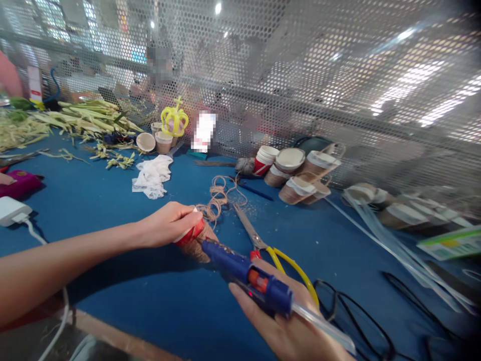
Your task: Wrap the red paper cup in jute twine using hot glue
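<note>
My left hand point(169, 224) grips a red cup point(191, 234) lying tilted, partly wound with brown twine point(199, 246). In my right hand point(287, 321) is a blue glue gun point(240, 265), with a clear glue stick point(323, 328) coming out of its rear. The gun's nozzle is at the twine-wrapped side of the cup; whether it touches is hard to tell. Loose twine point(218, 198) curls on the blue table just behind the cup. Scissors with yellow handles point(255, 238) lie open beside the glue gun, partly hidden by my right hand.
Twine-wrapped cups point(296, 189) stand at the back right near a perforated metal screen point(240, 65). Clear glue sticks point(391, 235) and a black cable point(349, 311) lie right. A white cloth point(153, 175), dried husks point(90, 119) and a white charger point(13, 211) are left.
</note>
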{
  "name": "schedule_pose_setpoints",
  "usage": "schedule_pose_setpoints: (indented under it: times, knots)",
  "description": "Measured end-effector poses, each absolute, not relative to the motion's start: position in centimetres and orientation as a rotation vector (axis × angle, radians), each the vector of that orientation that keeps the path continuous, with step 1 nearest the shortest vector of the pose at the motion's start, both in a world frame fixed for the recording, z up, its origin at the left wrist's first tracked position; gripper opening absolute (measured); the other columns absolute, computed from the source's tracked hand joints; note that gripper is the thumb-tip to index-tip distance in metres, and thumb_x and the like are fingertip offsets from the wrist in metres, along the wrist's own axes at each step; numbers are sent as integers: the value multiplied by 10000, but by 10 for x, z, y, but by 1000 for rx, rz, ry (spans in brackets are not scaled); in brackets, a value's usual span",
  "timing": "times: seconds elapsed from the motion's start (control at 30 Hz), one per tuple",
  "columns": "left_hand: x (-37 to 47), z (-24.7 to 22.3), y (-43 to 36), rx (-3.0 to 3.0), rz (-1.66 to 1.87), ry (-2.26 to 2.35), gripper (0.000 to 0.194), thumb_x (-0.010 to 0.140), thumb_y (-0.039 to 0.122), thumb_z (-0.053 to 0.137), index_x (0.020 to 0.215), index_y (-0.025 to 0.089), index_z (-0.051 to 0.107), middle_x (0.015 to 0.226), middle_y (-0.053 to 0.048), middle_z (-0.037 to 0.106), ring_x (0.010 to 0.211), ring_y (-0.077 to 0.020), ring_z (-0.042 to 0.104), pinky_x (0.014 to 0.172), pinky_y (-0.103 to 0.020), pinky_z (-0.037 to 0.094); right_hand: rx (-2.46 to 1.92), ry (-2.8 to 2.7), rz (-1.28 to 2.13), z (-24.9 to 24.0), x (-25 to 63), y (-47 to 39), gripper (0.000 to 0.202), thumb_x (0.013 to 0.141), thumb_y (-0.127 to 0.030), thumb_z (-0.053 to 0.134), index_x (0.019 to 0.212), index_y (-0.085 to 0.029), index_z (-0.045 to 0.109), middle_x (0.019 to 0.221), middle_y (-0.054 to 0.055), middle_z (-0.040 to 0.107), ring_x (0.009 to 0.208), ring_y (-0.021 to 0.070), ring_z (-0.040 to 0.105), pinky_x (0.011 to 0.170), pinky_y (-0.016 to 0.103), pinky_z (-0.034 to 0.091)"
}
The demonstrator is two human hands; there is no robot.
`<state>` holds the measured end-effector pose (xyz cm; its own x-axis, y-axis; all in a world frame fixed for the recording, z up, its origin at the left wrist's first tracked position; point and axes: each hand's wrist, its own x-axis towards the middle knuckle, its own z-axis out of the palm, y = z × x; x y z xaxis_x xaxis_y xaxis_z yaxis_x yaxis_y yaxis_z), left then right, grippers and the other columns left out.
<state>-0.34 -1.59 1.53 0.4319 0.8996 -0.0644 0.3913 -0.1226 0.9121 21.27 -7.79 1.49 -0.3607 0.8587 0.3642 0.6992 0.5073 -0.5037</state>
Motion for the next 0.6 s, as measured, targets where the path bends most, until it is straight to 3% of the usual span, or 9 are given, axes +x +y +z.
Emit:
schedule_pose_setpoints:
  times: [0.23, 0.37, 0.6]
  knots:
    - [-3, 14, -15, 1725, 667, 1157, 435, 846, 407, 307, 681, 113, 581, 670, -34, 583, 597, -126, 485, 524, -203, 393, -1256, -2233, 424, 16, 212, -80, 70, 754, -283, 529, 699, -241, 540, 614, -14, 619, 505, 138, 582, 462, 232, 470]
    - [-2, 18, -16, 1688, 631, 1092, 424, 851, 378, 293, 764, 101, 602, 697, -32, 584, 600, -116, 486, 532, -194, 391, -1312, -2166, 417, 15, 216, -74, 132, 776, -311, 492, 686, -238, 555, 600, 3, 621, 509, 153, 585, 479, 252, 480]
    - [-5, 16, -16, 1787, 639, 1089, 426, 842, 379, 317, 736, 91, 611, 637, -7, 531, 563, -99, 427, 472, -170, 350, -1455, -2138, 379, 26, 213, -67, 184, 771, -329, 472, 715, -220, 610, 629, 42, 660, 592, 196, 625, 580, 304, 512]
